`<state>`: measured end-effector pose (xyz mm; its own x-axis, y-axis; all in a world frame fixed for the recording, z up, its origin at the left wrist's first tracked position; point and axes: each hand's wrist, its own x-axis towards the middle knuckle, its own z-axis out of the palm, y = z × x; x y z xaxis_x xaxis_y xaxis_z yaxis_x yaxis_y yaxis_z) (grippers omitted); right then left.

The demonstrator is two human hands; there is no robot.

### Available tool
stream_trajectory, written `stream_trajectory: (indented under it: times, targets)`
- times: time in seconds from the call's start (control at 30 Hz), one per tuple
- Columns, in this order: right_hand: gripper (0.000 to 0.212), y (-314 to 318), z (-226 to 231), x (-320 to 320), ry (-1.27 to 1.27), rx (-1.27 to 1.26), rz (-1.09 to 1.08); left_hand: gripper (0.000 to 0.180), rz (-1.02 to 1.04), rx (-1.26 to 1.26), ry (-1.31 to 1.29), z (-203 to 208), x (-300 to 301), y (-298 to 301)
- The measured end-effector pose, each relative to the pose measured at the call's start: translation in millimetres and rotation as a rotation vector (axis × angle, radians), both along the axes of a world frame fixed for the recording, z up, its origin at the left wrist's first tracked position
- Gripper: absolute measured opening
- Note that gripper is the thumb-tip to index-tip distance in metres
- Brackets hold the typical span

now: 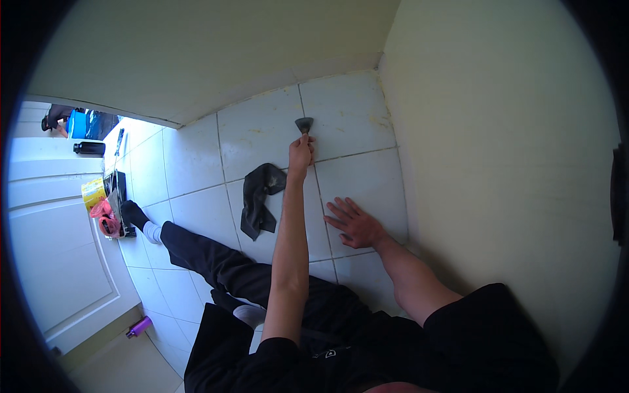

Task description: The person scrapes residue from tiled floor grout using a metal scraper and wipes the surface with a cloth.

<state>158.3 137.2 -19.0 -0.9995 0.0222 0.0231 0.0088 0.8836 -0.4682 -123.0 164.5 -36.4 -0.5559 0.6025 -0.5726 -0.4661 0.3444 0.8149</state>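
My left hand (301,156) is stretched forward and closed around the handle of a putty knife (304,123). Its wide dark blade points away from me, over the white floor tiles (259,121) near the far wall. Whether the blade touches the tile, I cannot tell. My right hand (357,226) lies on the tiles near the right wall, fingers spread and holding nothing. A crumpled dark grey cloth (257,200) is on the floor just left of my left forearm. Yellowish marks show on the tiles around the blade and by the corner.
Walls (498,150) rise at the right and far side, meeting in a corner. My outstretched leg (209,252) crosses the floor to the left. Beside a white door (59,249) are a yellow roll (94,191), a pink bag (106,219), a black bottle (89,148) and a purple bottle (139,327).
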Motion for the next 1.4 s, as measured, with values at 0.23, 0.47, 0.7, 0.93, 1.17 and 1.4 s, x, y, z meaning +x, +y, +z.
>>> stream_trajectory:
  times: [0.23, 0.47, 0.7, 0.93, 1.17, 1.4]
  targets:
    - [0.075, 0, -4, 2, 0.014, -0.019, -0.011, 0.036, -0.104, -0.073, -0.014, 6, -9, 9]
    - [0.076, -1, -3, 0, 0.025, -0.004, -0.014, 0.038, -0.075, 0.014, 0.006, 5, -10, 7]
    - [0.075, 1, -3, 3, 0.000, -0.011, -0.014, 0.040, -0.114, -0.058, 0.109, 6, -2, 12]
    - [0.074, -2, 0, -4, 0.027, -0.021, -0.008, 0.047, -0.165, 0.034, 0.150, -20, -24, 9]
    - [0.075, 4, -6, 9, 0.002, -0.035, -0.021, 0.060, -0.387, -0.566, 0.514, 19, -6, 34]
    - [0.074, -1, -2, 0, 0.000, -0.040, -0.003, 0.046, -0.603, -0.591, 1.129, 29, -23, 16]
